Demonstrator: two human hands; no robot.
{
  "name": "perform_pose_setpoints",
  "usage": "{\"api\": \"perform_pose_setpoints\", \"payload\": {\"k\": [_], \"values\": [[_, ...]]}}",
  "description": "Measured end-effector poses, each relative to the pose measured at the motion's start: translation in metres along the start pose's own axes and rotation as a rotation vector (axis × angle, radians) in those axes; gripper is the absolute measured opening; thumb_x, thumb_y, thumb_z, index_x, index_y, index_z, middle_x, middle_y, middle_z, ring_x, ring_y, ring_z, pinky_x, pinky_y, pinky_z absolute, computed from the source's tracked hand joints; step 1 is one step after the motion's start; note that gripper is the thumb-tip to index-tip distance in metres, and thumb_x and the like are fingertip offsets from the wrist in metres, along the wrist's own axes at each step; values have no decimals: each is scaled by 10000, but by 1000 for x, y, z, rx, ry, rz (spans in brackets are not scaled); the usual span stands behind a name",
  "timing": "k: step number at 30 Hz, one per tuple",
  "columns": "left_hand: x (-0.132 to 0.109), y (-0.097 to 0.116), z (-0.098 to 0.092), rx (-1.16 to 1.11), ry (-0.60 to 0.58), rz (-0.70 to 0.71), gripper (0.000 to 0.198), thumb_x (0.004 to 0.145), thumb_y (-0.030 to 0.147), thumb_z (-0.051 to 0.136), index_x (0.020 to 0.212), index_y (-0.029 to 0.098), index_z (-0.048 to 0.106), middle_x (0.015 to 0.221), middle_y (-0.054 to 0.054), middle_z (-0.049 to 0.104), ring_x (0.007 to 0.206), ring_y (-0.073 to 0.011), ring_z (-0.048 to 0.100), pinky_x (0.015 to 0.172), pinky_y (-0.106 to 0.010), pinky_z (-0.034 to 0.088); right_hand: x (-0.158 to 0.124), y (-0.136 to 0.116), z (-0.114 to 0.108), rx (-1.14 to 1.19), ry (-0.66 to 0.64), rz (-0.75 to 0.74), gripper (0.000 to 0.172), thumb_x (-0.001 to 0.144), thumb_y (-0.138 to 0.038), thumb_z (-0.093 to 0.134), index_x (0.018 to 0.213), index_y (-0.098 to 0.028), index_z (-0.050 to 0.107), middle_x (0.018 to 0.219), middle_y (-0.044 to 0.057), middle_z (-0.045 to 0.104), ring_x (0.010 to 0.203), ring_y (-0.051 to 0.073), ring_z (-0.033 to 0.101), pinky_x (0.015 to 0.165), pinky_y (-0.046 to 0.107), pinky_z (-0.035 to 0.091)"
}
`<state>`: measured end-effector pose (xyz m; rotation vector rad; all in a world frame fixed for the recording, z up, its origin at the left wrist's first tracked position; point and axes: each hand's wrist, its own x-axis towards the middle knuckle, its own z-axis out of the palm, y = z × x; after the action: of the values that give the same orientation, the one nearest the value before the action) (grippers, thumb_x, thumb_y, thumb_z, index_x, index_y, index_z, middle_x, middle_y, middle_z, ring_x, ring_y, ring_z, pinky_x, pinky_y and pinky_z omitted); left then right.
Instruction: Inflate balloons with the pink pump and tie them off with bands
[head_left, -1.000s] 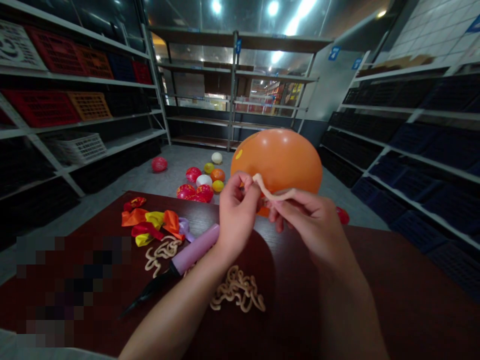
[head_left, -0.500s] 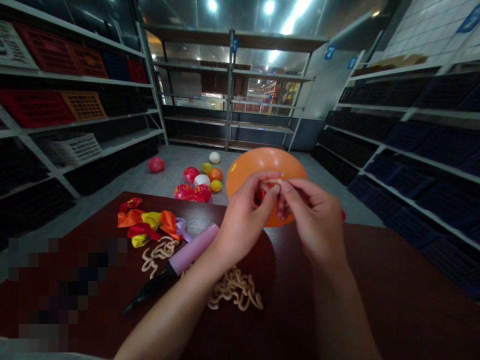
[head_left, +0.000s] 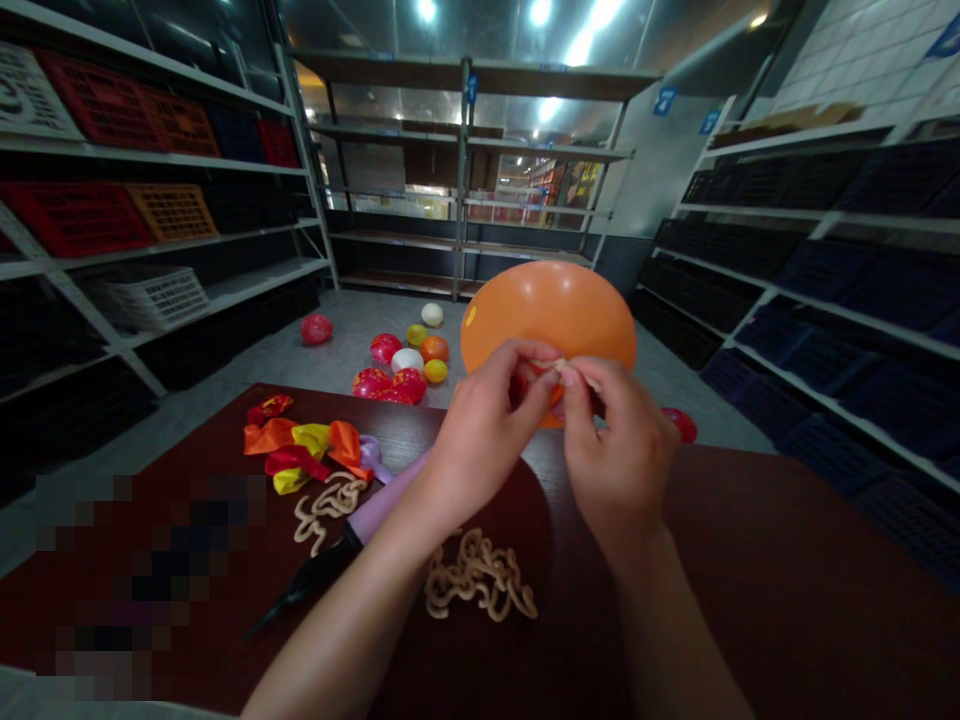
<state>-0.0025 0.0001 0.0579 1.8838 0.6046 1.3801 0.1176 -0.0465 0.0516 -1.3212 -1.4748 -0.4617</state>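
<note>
A large inflated orange balloon (head_left: 551,310) is just beyond my hands, above the table's far edge. My left hand (head_left: 499,415) is closed in a pinch, with a short piece of beige cord (head_left: 559,366) between its fingertips. On the same cord my right hand (head_left: 619,430) pinches from the other side, thumb against fingers. The balloon's neck lies behind the fingers and is mostly hidden. Under my left forearm rests a purple hand pump (head_left: 379,510) with a black nozzle. Beige curly cords (head_left: 480,578) lie in a heap below my hands.
Deflated balloons (head_left: 300,440) in red, orange, yellow and purple lie at the left of the dark table (head_left: 750,560). A second heap of cords (head_left: 326,510) is beside them. Several inflated balloons (head_left: 409,362) are on the floor. Shelves with crates (head_left: 75,215) stand around.
The orange balloon has risen and shifted slightly right. My right hand's fingers have curled in more, and both hands stay pinched together at the cord.
</note>
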Motion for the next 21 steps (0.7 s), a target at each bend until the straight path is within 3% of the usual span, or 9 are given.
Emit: {"api": "perform_pose_setpoints", "payload": {"k": [12,17,21], "values": [[-2,6,-1,256,9,-4,54,967,232,552,954,184,572,862,-40,674,752,-164,609,673,-269,410,-3,8,11,-97,47,-157,205,1024,-281,436,968,-221,625,858,40,712,797,160,669,731,269,491],[-1,4,0,127,36,-67,59,973,210,518,924,188,544,877,-22,659,783,-150,595,710,-270,417,-2,17,10,-114,46,-252,186,1018,-248,462,1007,-210,644,849,27,711,761,146,665,719,258,493],[0,7,-8,-16,-71,-81,130,975,212,495,857,186,542,847,-14,623,804,-147,573,754,-273,425,1,15,3,-85,58,-315,164,986,-195,518,1000,-223,679,867,25,731,797,144,687,745,249,506]]}}
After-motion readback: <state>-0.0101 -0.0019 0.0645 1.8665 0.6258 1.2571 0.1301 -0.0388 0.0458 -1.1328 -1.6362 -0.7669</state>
